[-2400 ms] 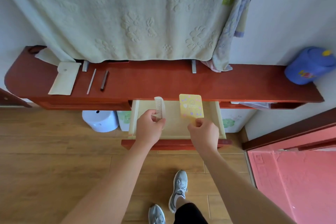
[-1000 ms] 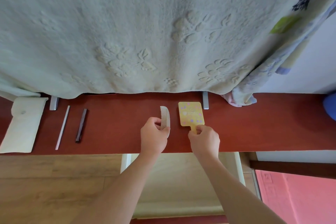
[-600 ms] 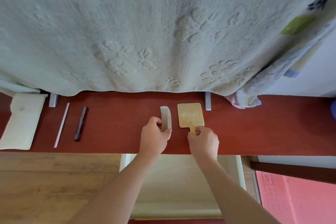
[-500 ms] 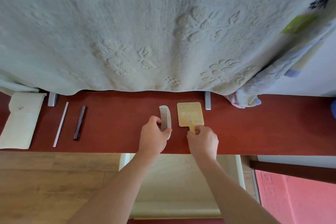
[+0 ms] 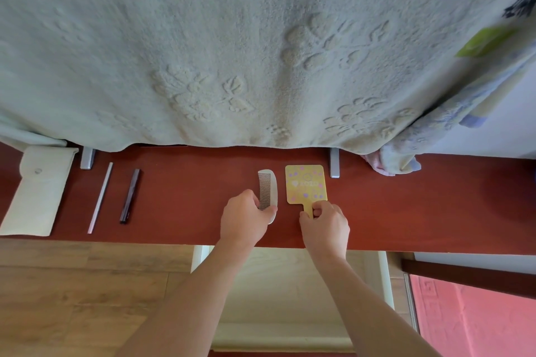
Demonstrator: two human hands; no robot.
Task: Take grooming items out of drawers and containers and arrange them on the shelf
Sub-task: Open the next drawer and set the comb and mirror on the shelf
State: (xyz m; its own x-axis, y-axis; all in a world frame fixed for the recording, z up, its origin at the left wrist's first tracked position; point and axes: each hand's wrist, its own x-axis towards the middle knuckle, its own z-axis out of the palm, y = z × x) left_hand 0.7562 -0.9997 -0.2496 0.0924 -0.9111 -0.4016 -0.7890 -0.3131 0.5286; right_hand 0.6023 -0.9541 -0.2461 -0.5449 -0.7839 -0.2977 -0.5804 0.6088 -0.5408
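A pale curved comb (image 5: 268, 192) lies on the red-brown shelf (image 5: 406, 211), and my left hand (image 5: 243, 216) grips its near end. Right beside it lies a yellow hand mirror (image 5: 305, 183) with purple dots, flat on the shelf. My right hand (image 5: 326, 224) pinches the mirror's short handle. Under the shelf the pale drawer (image 5: 290, 298) stands pulled out, its inside mostly hidden by my forearms.
At the shelf's left end lie a cream snap pouch (image 5: 37, 191), a thin white stick (image 5: 100, 197) and a dark slim stick (image 5: 130, 195). A large pale towel (image 5: 232, 52) hangs over the shelf's back, with two metal brackets (image 5: 334, 166) below it.
Both hands lifted the comb and the mirror from the drawer up onto the shelf. In the last half second they hardly moved; both items now rest on the shelf.
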